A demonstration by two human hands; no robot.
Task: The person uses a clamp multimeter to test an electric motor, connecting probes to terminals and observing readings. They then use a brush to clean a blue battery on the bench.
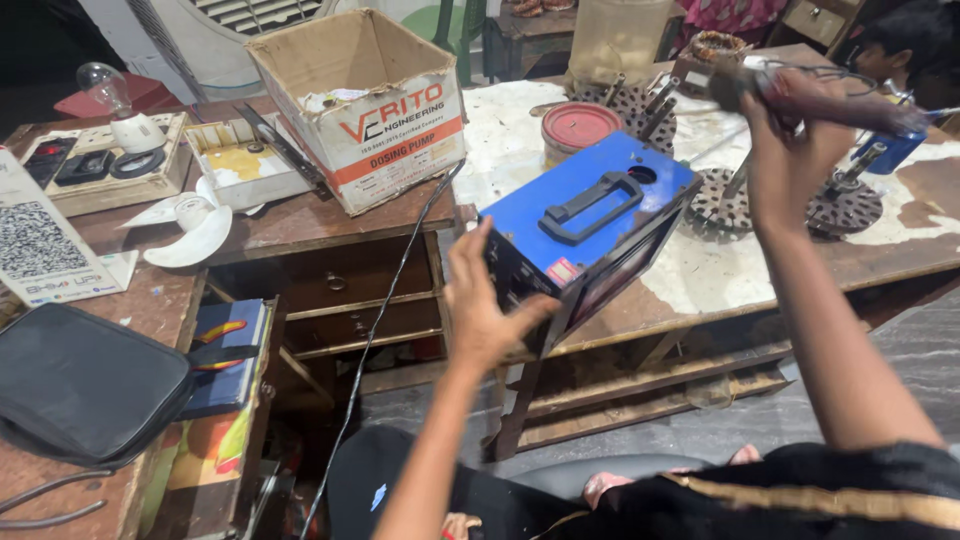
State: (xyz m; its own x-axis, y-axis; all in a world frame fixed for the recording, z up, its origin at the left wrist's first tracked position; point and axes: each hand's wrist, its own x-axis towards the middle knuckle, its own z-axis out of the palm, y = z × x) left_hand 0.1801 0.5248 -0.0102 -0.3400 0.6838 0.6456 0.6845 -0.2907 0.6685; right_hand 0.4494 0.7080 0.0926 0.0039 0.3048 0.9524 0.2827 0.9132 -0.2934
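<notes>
Here, a person's left hand (482,318) presses flat, fingers spread, against the dark front face of a blue metal box (585,235) tilted at the near edge of the workbench (880,262), while the right hand (790,125) grips a power tool (745,82) raised above the bench's middle. Steadying it well likely means keeping that palm firm, since the box overhangs the edge; open room lies toward the person, with a red tin (580,128) and toothed discs (845,205) crowding behind.

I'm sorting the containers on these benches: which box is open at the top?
The cardboard box behind the left hand, its flaps up and inside showing. The blue metal box that the hand touches is closed, with a black handle.
</notes>
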